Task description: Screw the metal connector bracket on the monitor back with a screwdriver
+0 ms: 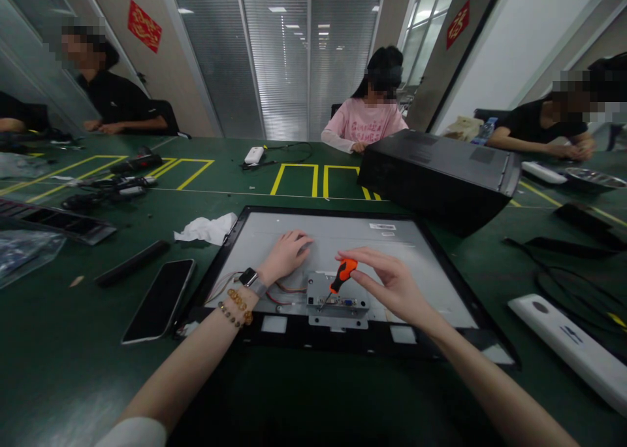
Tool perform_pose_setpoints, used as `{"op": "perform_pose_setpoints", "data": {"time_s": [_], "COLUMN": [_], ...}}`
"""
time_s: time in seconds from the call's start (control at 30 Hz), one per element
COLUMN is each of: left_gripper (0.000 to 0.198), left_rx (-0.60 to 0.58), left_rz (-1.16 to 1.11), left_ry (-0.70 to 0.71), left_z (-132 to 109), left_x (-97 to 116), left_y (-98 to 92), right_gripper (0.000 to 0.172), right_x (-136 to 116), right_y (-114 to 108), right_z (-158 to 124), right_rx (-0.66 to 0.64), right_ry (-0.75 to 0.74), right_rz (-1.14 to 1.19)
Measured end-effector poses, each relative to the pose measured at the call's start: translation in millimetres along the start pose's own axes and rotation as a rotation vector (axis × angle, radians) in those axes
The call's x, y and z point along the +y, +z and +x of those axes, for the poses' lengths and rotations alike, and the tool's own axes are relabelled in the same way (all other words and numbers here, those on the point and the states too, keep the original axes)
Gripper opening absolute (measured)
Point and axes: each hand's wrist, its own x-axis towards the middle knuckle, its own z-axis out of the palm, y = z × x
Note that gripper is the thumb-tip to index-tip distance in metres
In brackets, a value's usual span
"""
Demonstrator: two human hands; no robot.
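We see an orange and black screwdriver [344, 274], a light grey panel [328, 230] edged with a black frame [450, 270], and a silver-grey metal housing [318, 282] bearing a blue connector [348, 302]. Our table [235, 189] is dark green, patterned farther off with yellow stripes [296, 166]. Left, we find a white tissue [206, 229] and a black-faced phone [159, 300]; far right, a black box [435, 172]; farther, a pink shirt [369, 120] with darker pink lettering; far left, a red sign [144, 26] with gold characters.

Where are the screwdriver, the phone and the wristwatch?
Screwdriver [342, 276], head view: on its orange-and-black handle.
Phone [159, 301], head view: on the middle of its dark face.
Wristwatch [248, 277], head view: on its dark face, at the left wrist.
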Motion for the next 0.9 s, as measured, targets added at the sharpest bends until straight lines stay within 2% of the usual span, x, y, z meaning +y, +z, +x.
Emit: {"op": "perform_pose_setpoints", "data": {"time_s": [0.13, 0.3, 0.53, 0.7, 0.9], "left_gripper": [0.029, 0.028, 0.029, 0.029, 0.029], "left_rx": [0.003, 0.005, 0.001, -0.003, -0.008], "left_rz": [0.001, 0.002, -0.004, -0.004, -0.001], "left_ry": [-0.001, -0.005, 0.001, -0.009, -0.016], "left_z": [-0.2, -0.7, -0.5, 0.3, 0.2], "left_x": [0.4, 1.4, 0.7, 0.8, 2.2], "left_y": [-0.6, -1.0, -1.3, -0.6, -1.6], "right_gripper": [0.031, 0.023, 0.038, 0.031, 0.022], "right_x": [-3.1, -1.3, 0.1, -2.8, 2.9], "right_y": [-0.7, 0.6, -0.5, -0.1, 0.6], "right_z": [1.2, 1.4, -1.3, -0.6, -0.4], "right_rx": [-0.023, 0.056, 0.005, -0.030, 0.015], "right_ry": [-0.016, -0.048, -0.024, -0.039, -0.066], "right_rz": [-0.005, -0.043, -0.038, 0.005, -0.005]}}
